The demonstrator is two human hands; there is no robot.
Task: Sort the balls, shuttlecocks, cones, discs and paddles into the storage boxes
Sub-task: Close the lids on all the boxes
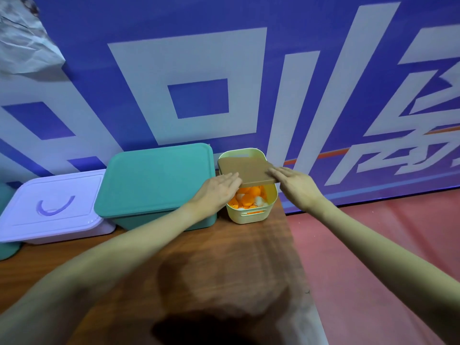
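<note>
A small pale yellow storage box (251, 216) stands on the wooden table (199, 257) by the wall. Several orange and white balls (249, 197) fill it. A flat brown lid (245, 169) lies over the box's far part, leaving the near part uncovered. My left hand (219, 189) presses against the lid's left near edge. My right hand (296, 183) holds its right edge. Both hands have their fingers stretched flat along the lid.
A teal box (156, 180) with its lid on stands just left of the yellow box. Further left is a lavender lidded box (52, 207). A blue and white banner (224, 83) stands behind. Right of the table is red floor (385, 257).
</note>
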